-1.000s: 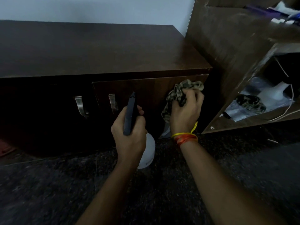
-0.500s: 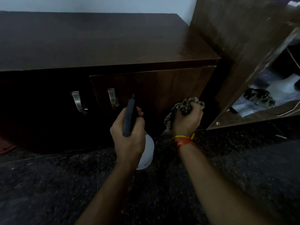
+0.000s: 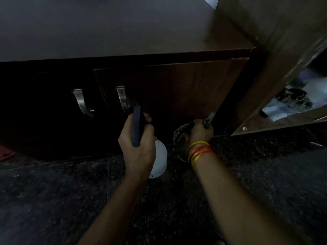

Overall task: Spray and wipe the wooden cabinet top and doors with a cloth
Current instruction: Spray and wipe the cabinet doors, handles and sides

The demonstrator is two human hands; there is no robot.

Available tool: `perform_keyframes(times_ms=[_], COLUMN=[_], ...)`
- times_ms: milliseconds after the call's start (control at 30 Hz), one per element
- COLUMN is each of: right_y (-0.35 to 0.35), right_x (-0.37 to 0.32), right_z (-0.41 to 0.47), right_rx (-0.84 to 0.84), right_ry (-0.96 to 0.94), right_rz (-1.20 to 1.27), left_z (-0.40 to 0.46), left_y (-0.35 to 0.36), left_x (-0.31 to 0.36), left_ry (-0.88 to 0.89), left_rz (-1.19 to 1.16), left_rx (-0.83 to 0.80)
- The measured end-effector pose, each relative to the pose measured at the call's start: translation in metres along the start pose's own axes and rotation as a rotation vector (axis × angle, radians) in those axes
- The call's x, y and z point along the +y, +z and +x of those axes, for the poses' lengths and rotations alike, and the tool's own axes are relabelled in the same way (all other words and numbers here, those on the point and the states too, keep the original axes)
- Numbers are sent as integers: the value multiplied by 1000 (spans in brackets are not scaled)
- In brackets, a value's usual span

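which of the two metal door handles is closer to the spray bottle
The right handle, on the lighter door; the spray bottle top sits just below it. The left handle is farther away.

Both forearms reach forward and down, side by side but apart. The left hand is closed in a fist with its back to the camera. The right hand, further forward, is also clenched, with coloured threads around its wrist.

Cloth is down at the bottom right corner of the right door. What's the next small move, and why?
Probably sweep the cloth leftward along the lower part of the right door, toward its handle. The right hand has it bunched at the bottom right corner, and the left hand holds the spray bottle clear, below the door.
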State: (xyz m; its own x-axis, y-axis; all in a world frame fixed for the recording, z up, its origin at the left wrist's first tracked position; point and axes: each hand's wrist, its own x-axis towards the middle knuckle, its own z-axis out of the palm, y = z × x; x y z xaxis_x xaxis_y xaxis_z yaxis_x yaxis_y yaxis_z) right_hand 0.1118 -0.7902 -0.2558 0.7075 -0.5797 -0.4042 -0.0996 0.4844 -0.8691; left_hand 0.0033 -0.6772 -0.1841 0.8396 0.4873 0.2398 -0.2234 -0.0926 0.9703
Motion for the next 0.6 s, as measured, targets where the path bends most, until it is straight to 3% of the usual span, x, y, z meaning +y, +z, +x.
perform_keyframes(times_ms=[200, 400, 533, 600], right_y=[2, -26, -8, -4], right_x=[14, 14, 20, 34], right_z=[-10, 4, -3, -2], right_rx=[-6, -112, 36, 15], right_ry=[-9, 356, 165, 82], right_rz=[-21, -225, 38, -14], left_z=[0, -4, -4, -4], left_y=[-1, -2, 0, 0], left_x=[-4, -4, -4, -6], left_ry=[10, 25, 25, 29], left_rz=[2, 0, 3, -5], left_rx=[-1, -33, -48, -57])
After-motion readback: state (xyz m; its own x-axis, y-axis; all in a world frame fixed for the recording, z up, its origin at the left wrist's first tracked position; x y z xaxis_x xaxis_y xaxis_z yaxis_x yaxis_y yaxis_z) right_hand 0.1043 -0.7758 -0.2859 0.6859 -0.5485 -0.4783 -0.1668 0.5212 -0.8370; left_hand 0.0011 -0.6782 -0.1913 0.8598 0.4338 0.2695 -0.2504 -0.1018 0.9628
